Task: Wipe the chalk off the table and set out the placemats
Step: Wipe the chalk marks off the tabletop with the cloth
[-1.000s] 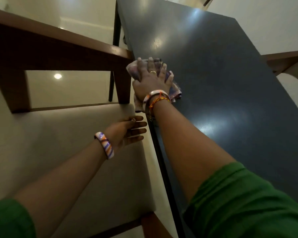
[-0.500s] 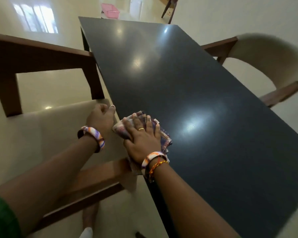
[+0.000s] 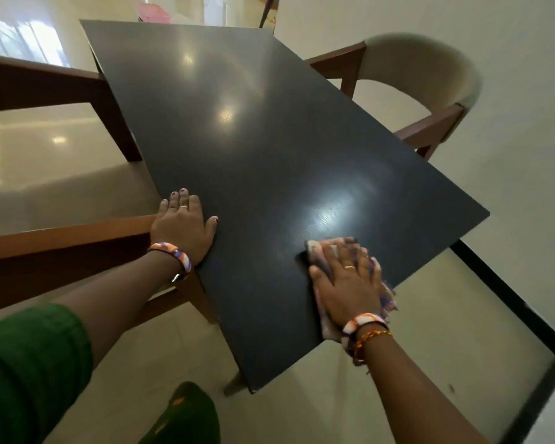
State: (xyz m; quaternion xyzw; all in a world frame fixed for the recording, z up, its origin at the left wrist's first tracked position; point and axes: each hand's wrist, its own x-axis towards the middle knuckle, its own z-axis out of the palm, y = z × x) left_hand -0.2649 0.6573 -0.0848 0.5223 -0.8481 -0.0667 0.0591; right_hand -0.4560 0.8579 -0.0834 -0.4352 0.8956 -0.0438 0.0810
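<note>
Cloth (image 3: 321, 253) lies flat on the dark table (image 3: 269, 149) near its right near edge, pressed under the right hand (image 3: 346, 290), fingers straight. Left hand (image 3: 181, 224) rests flat at the left edge. Bare tabletop stretches toward the far corners; chairs (image 3: 430, 78) flank both sides.
</note>
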